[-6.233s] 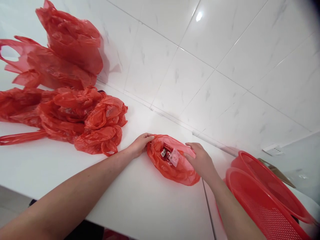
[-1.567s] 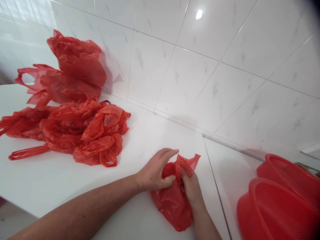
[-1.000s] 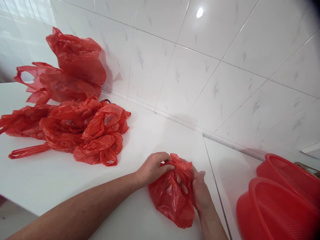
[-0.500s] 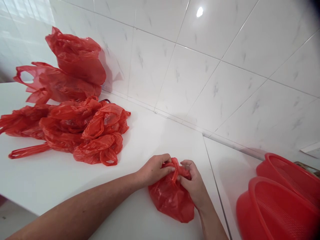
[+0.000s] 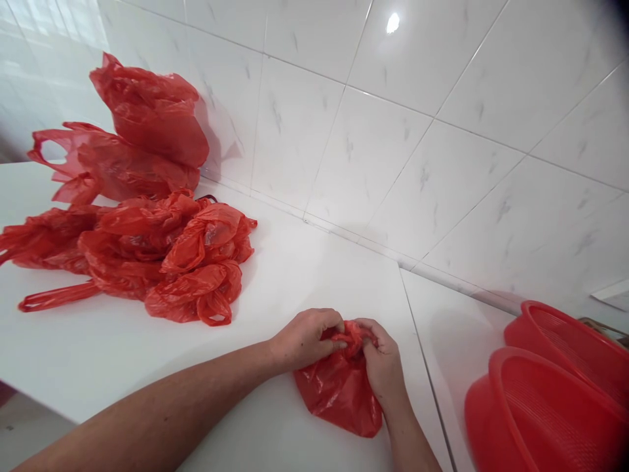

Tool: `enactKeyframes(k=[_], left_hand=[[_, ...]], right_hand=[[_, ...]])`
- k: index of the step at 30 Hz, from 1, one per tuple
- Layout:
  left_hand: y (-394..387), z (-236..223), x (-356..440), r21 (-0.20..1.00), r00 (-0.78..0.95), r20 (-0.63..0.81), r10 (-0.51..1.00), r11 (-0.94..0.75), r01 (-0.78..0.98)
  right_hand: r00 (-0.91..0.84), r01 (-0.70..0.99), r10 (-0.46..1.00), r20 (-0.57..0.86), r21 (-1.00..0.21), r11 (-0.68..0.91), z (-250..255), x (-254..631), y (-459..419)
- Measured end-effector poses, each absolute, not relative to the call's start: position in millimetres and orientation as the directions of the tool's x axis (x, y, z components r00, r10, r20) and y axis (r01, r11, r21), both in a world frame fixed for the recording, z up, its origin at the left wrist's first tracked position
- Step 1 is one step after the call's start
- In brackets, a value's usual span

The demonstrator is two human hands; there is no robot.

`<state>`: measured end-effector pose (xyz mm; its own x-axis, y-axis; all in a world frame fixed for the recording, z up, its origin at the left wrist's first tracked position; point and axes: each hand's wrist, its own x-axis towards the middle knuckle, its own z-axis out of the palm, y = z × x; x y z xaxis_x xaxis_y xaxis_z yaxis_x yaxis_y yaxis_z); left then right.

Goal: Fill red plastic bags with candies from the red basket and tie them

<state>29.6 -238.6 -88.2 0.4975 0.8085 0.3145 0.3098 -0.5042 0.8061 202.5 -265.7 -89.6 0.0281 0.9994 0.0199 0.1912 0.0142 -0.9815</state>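
Note:
A red plastic bag (image 5: 339,396) lies on the white tabletop (image 5: 289,282) between my hands, its body spread toward me and its top bunched up. My left hand (image 5: 310,337) pinches the gathered top from the left, thumb and fingers closed on the plastic. From the right, my right hand (image 5: 382,354) grips the same twisted part, its fingertips curled in and partly hidden by folds. Both hands nearly meet over the bunched plastic. What the bag holds, if anything, cannot be made out.
A heap of crumpled red plastic bags (image 5: 162,255) spreads over the table's left side. Behind it, more red bags (image 5: 152,118) lean against the tiled wall (image 5: 314,131). Two red plastic baskets (image 5: 496,393) with perforated walls stand at the right, past a seam in the tabletop.
My right hand's fingers have closed in on the bag's top, and both hands have come nearer each other. The gathered plastic is now more tightly bunched and lower.

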Motion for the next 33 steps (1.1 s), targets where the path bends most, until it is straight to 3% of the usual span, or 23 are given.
enactKeyframes(k=[6,10,12,15,17,20,24,26,29,33], left_hand=[[-234.7,-89.7,26.4,0.725,0.485,0.404,0.776,-0.595,0.347],[-230.8,-91.8,24.1,0.662,0.453,0.505,0.735,-0.667,0.343],[-228.2,-92.6,21.8,0.624,0.428,0.565,0.705,-0.705,0.338],[-224.7,-90.7,16.3,0.556,0.37,0.647,0.666,-0.745,0.368],[-222.6,-86.7,11.6,0.503,0.331,0.694,0.64,-0.759,0.413],[-218.1,-78.9,2.7,0.382,0.304,0.761,0.573,-0.775,0.504],[-206.3,-72.3,-16.4,0.173,0.341,0.802,0.49,-0.737,0.654],[-199.5,-72.2,-27.2,0.129,0.336,0.797,0.502,-0.685,0.717],[-191.9,-76.1,-37.2,0.149,0.303,0.782,0.545,-0.635,0.758],[-186.9,-84.9,-37.3,0.287,0.235,0.765,0.6,-0.643,0.71]], right_hand=[[-0.057,-0.145,0.988,-0.141,-0.978,-0.148,-80.9,208.8,-268.1],[0.008,-0.252,0.991,-0.133,-0.96,-0.127,-76.1,213.4,-267.3],[0.093,-0.155,0.99,-0.111,-0.983,-0.096,-76.8,215.1,-265.7],[0.26,0.204,0.964,0.062,-0.979,0.008,-80.8,216.2,-262.8],[0.31,0.449,0.915,0.26,-0.888,0.1,-84.4,216.9,-260.2],[0.283,0.64,0.857,0.431,-0.75,0.167,-90.2,221.7,-254.6],[0.23,0.771,0.831,0.506,-0.616,0.162,-97.9,238.7,-245.2],[0.237,0.812,0.816,0.528,-0.568,0.131,-101.5,248.4,-241.1],[0.249,0.828,0.814,0.525,-0.552,0.102,-106.7,257.4,-236.9],[0.273,0.785,0.852,0.448,-0.615,0.072,-113.5,258.4,-235.1]])
